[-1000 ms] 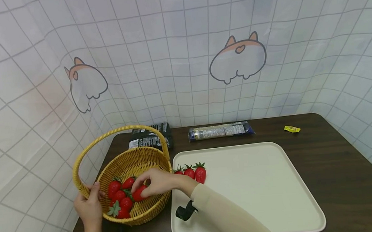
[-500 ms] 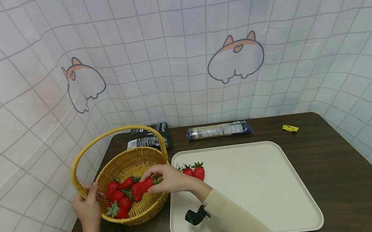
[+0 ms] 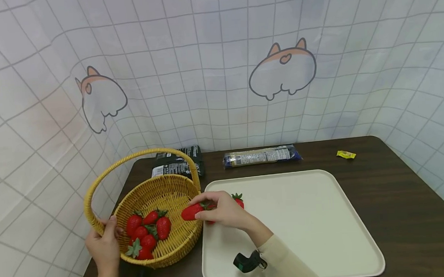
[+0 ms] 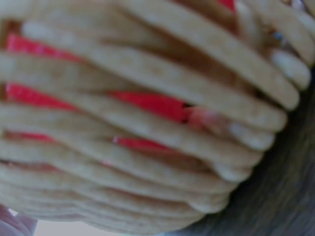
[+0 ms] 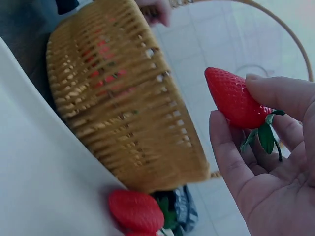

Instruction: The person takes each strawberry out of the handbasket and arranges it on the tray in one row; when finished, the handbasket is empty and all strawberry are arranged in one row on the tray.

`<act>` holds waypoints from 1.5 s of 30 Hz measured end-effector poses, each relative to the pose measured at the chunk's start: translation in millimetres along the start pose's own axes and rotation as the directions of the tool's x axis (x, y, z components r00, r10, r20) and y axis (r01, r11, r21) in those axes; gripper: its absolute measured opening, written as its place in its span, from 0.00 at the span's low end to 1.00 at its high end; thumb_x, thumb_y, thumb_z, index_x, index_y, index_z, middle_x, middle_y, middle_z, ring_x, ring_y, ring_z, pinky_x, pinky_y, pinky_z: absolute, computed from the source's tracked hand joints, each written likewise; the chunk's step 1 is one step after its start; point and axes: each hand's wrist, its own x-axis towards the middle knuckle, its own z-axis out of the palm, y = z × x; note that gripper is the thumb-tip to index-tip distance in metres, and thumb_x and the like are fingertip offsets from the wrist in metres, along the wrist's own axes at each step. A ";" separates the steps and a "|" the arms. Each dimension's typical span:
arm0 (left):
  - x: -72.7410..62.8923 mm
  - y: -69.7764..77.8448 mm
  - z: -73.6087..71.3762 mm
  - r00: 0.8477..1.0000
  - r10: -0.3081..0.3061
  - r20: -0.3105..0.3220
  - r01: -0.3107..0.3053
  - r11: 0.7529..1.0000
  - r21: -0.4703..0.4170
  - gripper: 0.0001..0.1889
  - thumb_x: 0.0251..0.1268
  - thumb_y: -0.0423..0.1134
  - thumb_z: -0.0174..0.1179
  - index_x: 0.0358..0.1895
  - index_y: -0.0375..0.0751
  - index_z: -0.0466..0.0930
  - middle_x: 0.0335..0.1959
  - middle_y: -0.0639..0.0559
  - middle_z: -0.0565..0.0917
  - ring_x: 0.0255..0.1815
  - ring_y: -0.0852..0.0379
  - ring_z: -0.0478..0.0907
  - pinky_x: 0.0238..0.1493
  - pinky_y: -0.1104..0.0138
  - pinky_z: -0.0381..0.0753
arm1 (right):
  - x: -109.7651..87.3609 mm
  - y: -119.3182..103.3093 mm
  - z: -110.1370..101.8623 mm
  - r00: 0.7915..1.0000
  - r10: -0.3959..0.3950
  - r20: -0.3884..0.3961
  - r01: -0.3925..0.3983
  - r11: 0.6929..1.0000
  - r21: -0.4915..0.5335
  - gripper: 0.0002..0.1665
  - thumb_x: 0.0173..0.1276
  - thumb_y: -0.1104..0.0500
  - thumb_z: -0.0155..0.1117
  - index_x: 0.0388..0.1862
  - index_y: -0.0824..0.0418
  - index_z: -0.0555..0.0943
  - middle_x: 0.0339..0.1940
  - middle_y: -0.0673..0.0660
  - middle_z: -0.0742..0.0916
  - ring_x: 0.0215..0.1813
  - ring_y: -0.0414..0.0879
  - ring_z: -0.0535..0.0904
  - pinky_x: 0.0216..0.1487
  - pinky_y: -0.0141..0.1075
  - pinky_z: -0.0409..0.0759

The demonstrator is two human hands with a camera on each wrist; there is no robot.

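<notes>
My right hand [image 3: 226,211] pinches a red strawberry [image 3: 191,212] between thumb and fingers, over the basket's right rim beside the tray. In the right wrist view the held strawberry [image 5: 235,98] has its green leaves toward the palm. At the basket's left side my left hand [image 3: 104,247] grips the rim near the foot of the handle. Several strawberries [image 3: 163,227] lie inside the yellow wicker basket [image 3: 186,240]. On the white tray [image 3: 294,226], more strawberries are partly hidden behind my right hand; one strawberry [image 3: 239,201] shows past it. The left wrist view is filled by the basket's weave [image 4: 147,113].
Behind the basket lies a black package [image 3: 178,161]. A long clear-and-blue packet [image 3: 262,156] lies behind the tray, and a small yellow wrapper [image 3: 346,154] is at the back right of the dark table [image 3: 406,212]. The basket handle [image 3: 140,153] arches high.
My right hand has lifted a strawberry from the others in the basket and carried it right, toward the tray. The left hand keeps its grip on the basket.
</notes>
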 end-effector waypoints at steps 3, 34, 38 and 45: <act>0.6 -0.8 -0.4 1.000 0.001 -0.003 -0.001 1.000 0.001 0.15 0.65 0.32 0.63 0.22 0.28 0.72 0.09 0.54 0.72 0.12 0.63 0.74 0.18 0.76 0.70 | -5.2 2.6 -8.4 0.999 0.027 -0.044 -0.027 1.000 0.005 0.17 0.63 0.57 0.70 0.51 0.48 0.83 0.49 0.48 0.84 0.40 0.47 0.80 0.38 0.36 0.78; 0.3 0.2 0.8 1.000 0.022 0.006 -0.022 0.998 0.051 0.14 0.66 0.32 0.62 0.24 0.28 0.72 0.11 0.59 0.76 0.14 0.66 0.74 0.20 0.75 0.70 | -42.4 26.4 -112.9 0.955 0.193 -0.226 -0.152 0.971 0.186 0.19 0.70 0.69 0.55 0.59 0.67 0.75 0.55 0.67 0.80 0.50 0.54 0.81 0.53 0.41 0.80; 0.7 0.0 1.1 1.000 0.023 0.010 -0.024 0.999 0.045 0.13 0.66 0.31 0.62 0.23 0.31 0.73 0.11 0.58 0.76 0.14 0.66 0.74 0.20 0.75 0.70 | -45.9 32.5 -119.7 0.940 0.231 -0.249 -0.189 0.965 0.182 0.19 0.70 0.69 0.56 0.59 0.68 0.75 0.56 0.69 0.79 0.49 0.54 0.82 0.52 0.40 0.81; 0.6 -0.9 0.6 1.000 0.018 0.005 -0.019 0.999 0.028 0.13 0.66 0.31 0.61 0.23 0.32 0.72 0.11 0.56 0.75 0.14 0.65 0.74 0.20 0.75 0.71 | -47.3 42.0 -125.4 0.884 0.352 -0.308 -0.320 0.936 0.149 0.20 0.70 0.68 0.56 0.60 0.71 0.73 0.56 0.69 0.77 0.50 0.54 0.79 0.51 0.40 0.81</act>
